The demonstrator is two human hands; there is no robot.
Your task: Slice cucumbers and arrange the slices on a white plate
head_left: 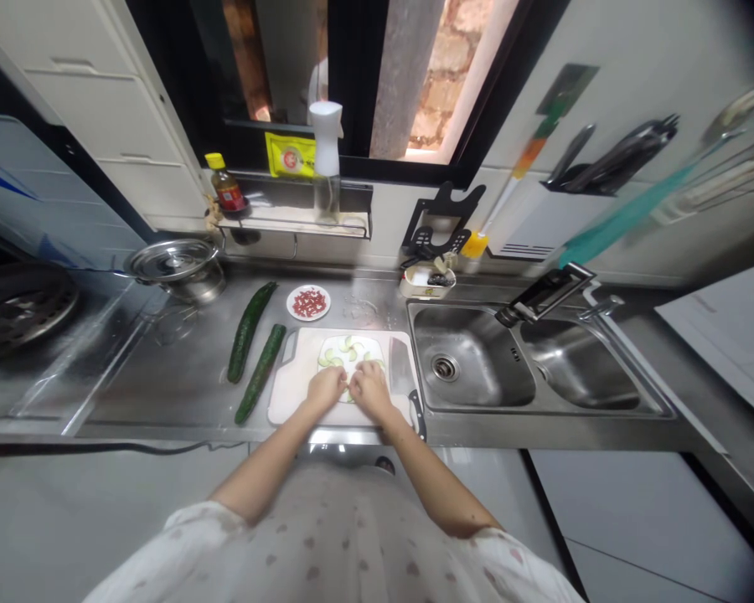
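Both my hands meet over a white plate, which rests on a pale cutting board. Thin green-edged cucumber slices lie spread around the plate. My left hand is closed, its fingertips drawn together near the plate's front. Close beside it, my right hand has its fingers bent inward and pinched. Whatever sits between the fingertips is too small to make out. A knife with a wide blade and black handle lies along the board's right side.
Two whole cucumbers lie left of the board. Behind it stands a small dish of chopped red pieces. A double sink with a black faucet is on the right; a lidded steel pot is at back left.
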